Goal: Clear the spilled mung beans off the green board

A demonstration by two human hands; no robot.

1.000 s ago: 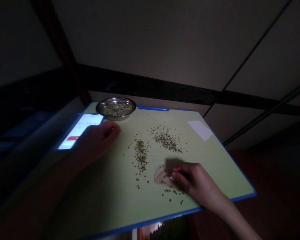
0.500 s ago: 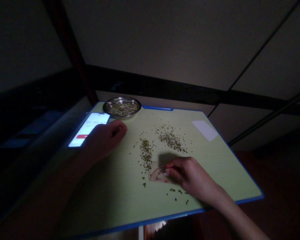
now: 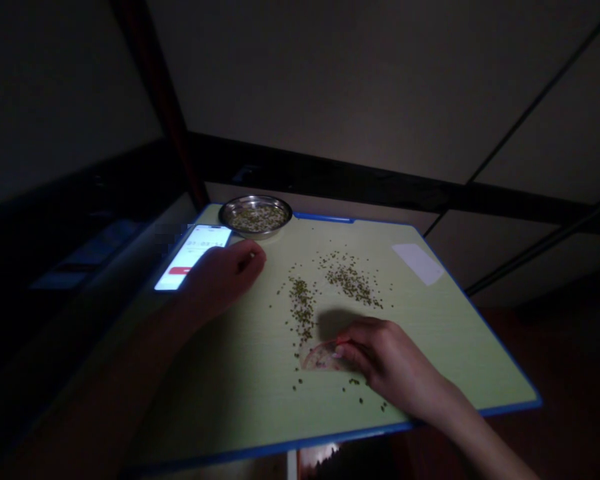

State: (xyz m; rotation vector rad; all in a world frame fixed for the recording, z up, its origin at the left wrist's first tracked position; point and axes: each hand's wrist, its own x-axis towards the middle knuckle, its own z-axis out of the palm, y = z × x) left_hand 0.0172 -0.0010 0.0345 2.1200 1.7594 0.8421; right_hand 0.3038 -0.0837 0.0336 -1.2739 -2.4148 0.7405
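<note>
My right hand [image 3: 395, 357] pinches a clear protractor [image 3: 323, 357] with reddish markings between thumb and fingers. The protractor lies low over the board, its left end beside a strip of small green beans [image 3: 301, 303], seemingly mung beans. A second patch of beans [image 3: 353, 280] is spread farther back, and a few loose beans [image 3: 361, 401] lie nearer the front edge. My left hand [image 3: 233, 267] is curled closed at the left, partly over a lit phone [image 3: 173, 279]. Whether anything is inside its fingers is hidden.
A round metal dish [image 3: 263, 234] of beans stands at the back left of the pale green tabletop [image 3: 445, 347]. A white slip of paper [image 3: 420, 263] lies at the right. Blue edging [image 3: 340, 439] rims the table, and a panelled wall [image 3: 330, 80] rises behind it.
The whole view has shifted, so the table sits farther right. My right hand has moved the protractor leftward toward the bean strip. My left hand stays curled beside the phone.
</note>
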